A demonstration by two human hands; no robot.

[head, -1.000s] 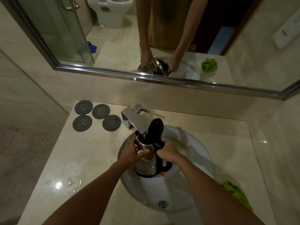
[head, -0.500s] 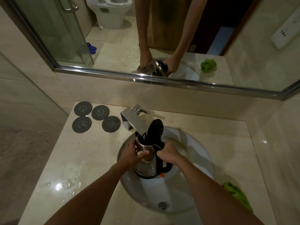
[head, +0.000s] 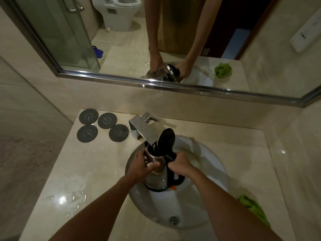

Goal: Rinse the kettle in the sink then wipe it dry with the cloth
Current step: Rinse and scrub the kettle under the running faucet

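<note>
Kettle (head: pixel 157 173) up over the sink (head: pixel 205 171), steel body, black lid (head: pixel 165 139) flipped open and standing tall, mouth tucked right under the flat chrome faucet spout (head: pixel 145 133). That's the relation to watch: the opening sits directly beneath the spout's lip, and the kettle's long axis leans, top tipped away toward the faucet, base swung back toward the person. Whether water is running, I can't tell; no stream shows clearly.

Right hand (head: pixel 179 164) has the black handle (head: pixel 173 176), fingers wrapped round it near the top, so that hand carries the weight. Left hand (head: pixel 143 165) is on the steel wall on the opposite side, fingers curled around the curve near the rim, thumb laid across the front. Both hands clamped on, kettle between them, held above the basin and not visibly resting on it; the drain (head: pixel 174 220) sits well below, nearer the person.

By my reading we're in the rinse stage, filling or about to swirl. For a pour-out, the tip would turn on the handle hand, with the spout side of the kettle facing away toward the faucet.

Green cloth (head: pixel 251 206) lies bunched on the counter (head: pixel 97 171) to the right of the sink, well apart from the kettle and on the right hand's side, so that hand is the closer one for the wipe. Wet patches gleam on the counter at left, and four dark round coasters (head: pixel 103 127) sit by the faucet.
</note>
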